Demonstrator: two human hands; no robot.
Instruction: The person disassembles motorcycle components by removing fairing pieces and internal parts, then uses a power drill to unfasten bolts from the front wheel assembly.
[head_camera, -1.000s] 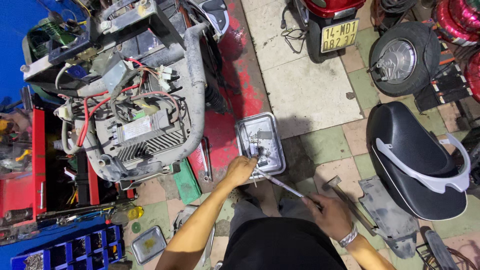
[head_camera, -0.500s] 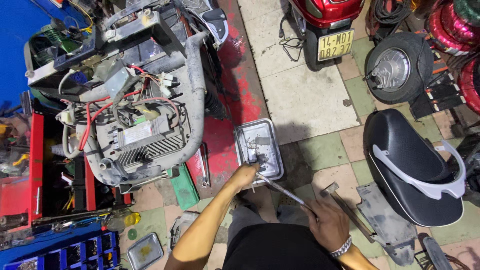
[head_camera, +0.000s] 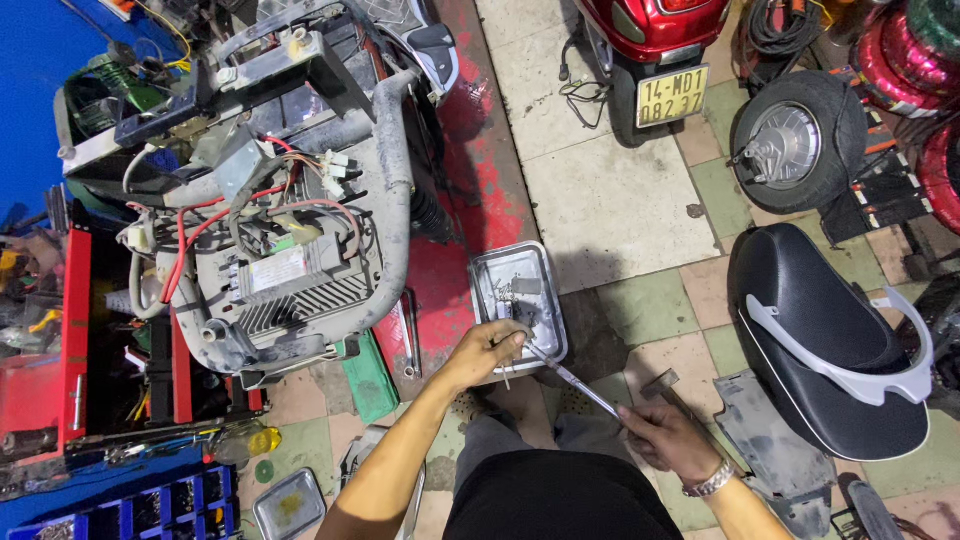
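On worn tiled floor (head_camera: 620, 210) beside a stripped scooter frame (head_camera: 290, 200), a metal tray (head_camera: 520, 300) lies. Left hand (head_camera: 487, 350) fingers pinch something small at its near edge, too tiny to identify. Right hand (head_camera: 665, 437) fingers grasp a slim metal tool (head_camera: 570, 375), tip hidden.

Tray (head_camera: 545, 262): dull grey metal, smudged. Hand tool (head_camera: 572, 375): bare bright metal shaft. Seat (head_camera: 815, 345): black, smooth, semi-gloss. Floor tiles (head_camera: 610, 205): matt, stained. Scooter frame (head_camera: 395, 180): dusty grey metal.
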